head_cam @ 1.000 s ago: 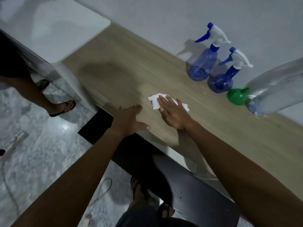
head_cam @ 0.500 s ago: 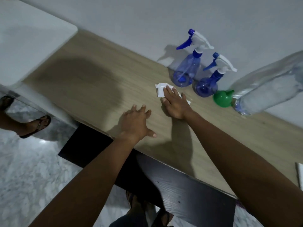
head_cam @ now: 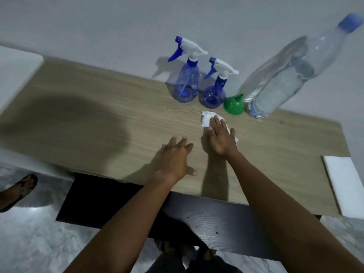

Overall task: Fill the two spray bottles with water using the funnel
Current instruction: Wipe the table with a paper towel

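Observation:
Two blue spray bottles stand by the wall with white trigger heads screwed on: a taller one (head_cam: 186, 79) and a shorter one (head_cam: 215, 91) to its right. A green funnel (head_cam: 234, 105) lies beside them, wide end toward me. A big clear water bottle (head_cam: 285, 75) with a blue cap stands right of the funnel. My right hand (head_cam: 219, 136) presses flat on a white tissue (head_cam: 206, 120) in front of the funnel. My left hand (head_cam: 174, 158) rests flat on the wooden table (head_cam: 118, 123), fingers spread.
A white slab (head_cam: 344, 184) lies at the table's right end. A white surface (head_cam: 15, 67) adjoins the table on the left. A dark panel (head_cam: 197, 213) sits under the table's front edge. Another person's sandalled foot (head_cam: 17, 189) stands on the marble floor at left.
My right hand has slid the tissue to the right, from in front of the spray bottles to in front of the funnel. My left hand followed along the table. The view swung right.

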Available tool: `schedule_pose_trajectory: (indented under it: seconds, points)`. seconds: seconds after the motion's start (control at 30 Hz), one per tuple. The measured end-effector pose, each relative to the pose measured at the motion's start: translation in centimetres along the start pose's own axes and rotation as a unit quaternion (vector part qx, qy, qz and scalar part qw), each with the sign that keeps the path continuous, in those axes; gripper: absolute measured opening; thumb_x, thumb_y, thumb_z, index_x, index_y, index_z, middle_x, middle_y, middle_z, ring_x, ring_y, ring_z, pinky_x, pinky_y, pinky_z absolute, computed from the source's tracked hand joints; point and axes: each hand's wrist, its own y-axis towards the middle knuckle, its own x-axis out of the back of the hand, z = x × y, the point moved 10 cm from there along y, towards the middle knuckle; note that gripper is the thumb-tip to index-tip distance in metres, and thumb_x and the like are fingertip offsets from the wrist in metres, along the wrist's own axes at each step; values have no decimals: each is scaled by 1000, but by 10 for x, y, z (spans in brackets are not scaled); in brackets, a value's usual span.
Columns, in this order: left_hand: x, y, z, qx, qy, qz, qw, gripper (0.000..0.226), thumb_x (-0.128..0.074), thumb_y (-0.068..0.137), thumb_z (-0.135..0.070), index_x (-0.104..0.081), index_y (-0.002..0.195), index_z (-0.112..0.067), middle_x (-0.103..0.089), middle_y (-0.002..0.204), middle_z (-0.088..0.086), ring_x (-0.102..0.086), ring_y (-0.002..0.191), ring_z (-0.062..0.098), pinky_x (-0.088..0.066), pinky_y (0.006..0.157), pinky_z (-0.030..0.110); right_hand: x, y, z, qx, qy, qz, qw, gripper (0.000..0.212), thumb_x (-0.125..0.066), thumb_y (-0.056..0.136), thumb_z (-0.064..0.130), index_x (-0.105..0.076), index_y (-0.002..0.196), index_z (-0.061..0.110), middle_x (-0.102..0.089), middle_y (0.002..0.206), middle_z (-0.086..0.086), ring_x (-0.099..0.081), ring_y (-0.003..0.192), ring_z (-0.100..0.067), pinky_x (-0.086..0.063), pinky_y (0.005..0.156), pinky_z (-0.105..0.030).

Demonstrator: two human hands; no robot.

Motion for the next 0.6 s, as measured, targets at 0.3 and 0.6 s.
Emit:
schedule_pose_trajectory:
  seconds: [0.3, 0.6]
  points:
    - [0, 5, -11, 42, 37, 56, 997, 108, -84, 72, -53, -26, 158, -23, -6, 169, 2, -4, 155, 35, -21, 123, 52, 5, -78, -36, 36, -18, 21, 999, 48, -36, 106, 28, -41, 152, 14, -27, 167, -8, -25, 153, -31, -26, 119, -54]
    - [-9, -5, -56, 42, 75, -1, 996, 85, -76, 74, -59, -46, 144, -21, -36, 155, 6, -33, 142, 33, -37, 110, 49, 37, -103, -50, 142, -100, -3, 985, 28, -53, 78, 11, -75, 93, 8, -74, 99, -11, -65, 80, -39, -54, 73, -38]
